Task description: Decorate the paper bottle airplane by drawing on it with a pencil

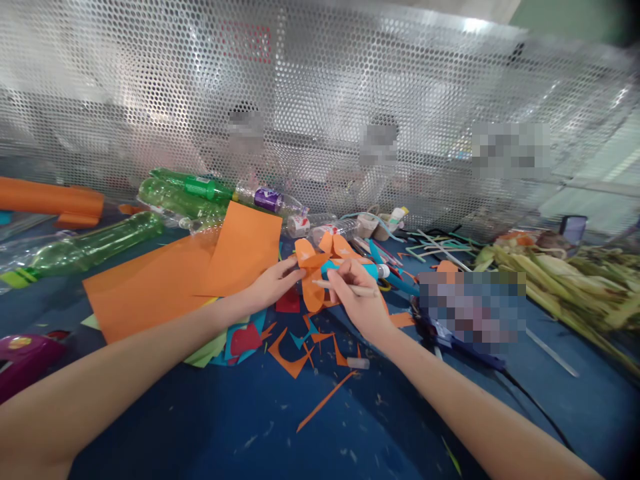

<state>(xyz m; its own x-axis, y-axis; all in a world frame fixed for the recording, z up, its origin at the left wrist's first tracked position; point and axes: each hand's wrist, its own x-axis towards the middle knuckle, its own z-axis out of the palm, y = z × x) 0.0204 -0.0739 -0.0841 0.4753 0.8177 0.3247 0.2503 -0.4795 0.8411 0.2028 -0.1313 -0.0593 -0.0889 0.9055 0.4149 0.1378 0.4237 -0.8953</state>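
Note:
My right hand (357, 293) is closed around a pale pen (350, 288), its tip pointing left over an orange paper shape with rounded petals (313, 293). My left hand (280, 283) touches the left edge of that shape with its fingertips. A blue tube with a white end (377, 270) lies behind my right hand, across the orange petals. Left of the shape, an orange sheet (247, 250) overlaps a larger orange sheet (150, 283). Orange and blue paper scraps (290, 357) are scattered in front of my hands.
Green bottles (100, 247) and clear bottles (300, 227) stretch along the back left. A purple tool (30, 357) sits at the left edge. Dry husks (565, 280) and a blue tool with a black cord (465, 347) are on the right. A perforated metal screen (320, 100) stands behind.

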